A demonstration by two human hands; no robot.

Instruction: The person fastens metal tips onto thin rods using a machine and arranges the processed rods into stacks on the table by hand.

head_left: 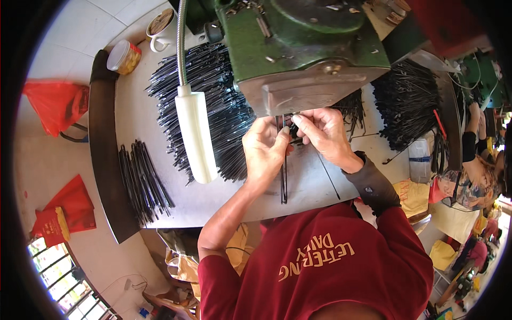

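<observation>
Both hands meet just under the front of a green machine head (pixel 304 69). My left hand (pixel 262 152) is closed, thumb and fingers pinching a pair of thin black rods (pixel 284 184) that hang toward me over the table edge side. My right hand (pixel 322 133) is closed beside it, thumb and forefinger pressed together near the rods' upper ends; what they pinch is too small to make out. The machine's lower edge hides the rods' tips. Left of my left hand spreads a big pile of similar black rods (pixel 205 112).
A white lamp (pixel 196 136) on a flexible neck hangs over the pile. A small rod bundle (pixel 144 181) lies at the left, a larger bundle (pixel 406 104) at the right. One loose rod (pixel 329 176) lies near my right wrist. A mug (pixel 161 32) and plastic tub (pixel 124 57) stand far left.
</observation>
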